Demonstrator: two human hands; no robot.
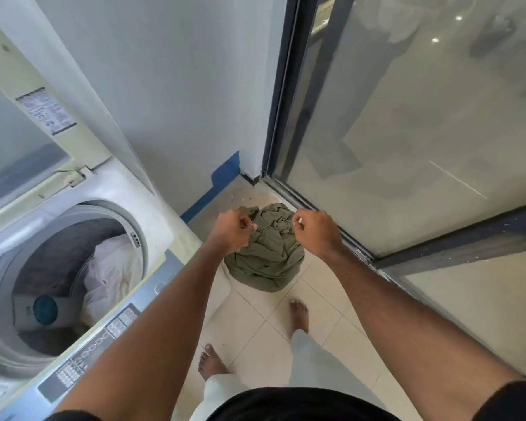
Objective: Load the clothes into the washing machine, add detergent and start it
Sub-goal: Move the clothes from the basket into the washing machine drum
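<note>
Tiled floor [255, 323] beside open washing machine [73, 268] — white laundry [113, 268] inside. Left hand [231, 229] and right hand [316, 232], both fisted, pinch green garment [268, 250] edges — garment bunched below.

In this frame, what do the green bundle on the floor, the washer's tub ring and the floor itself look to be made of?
Green bundle: soft woven cloth, matte, heavily creased and slumped. Tub ring: moulded plastic by the look, pale grey with a smooth, dull sheen. Floor: glazed off-white tiles, probably ceramic, with visible grout lines.
</note>
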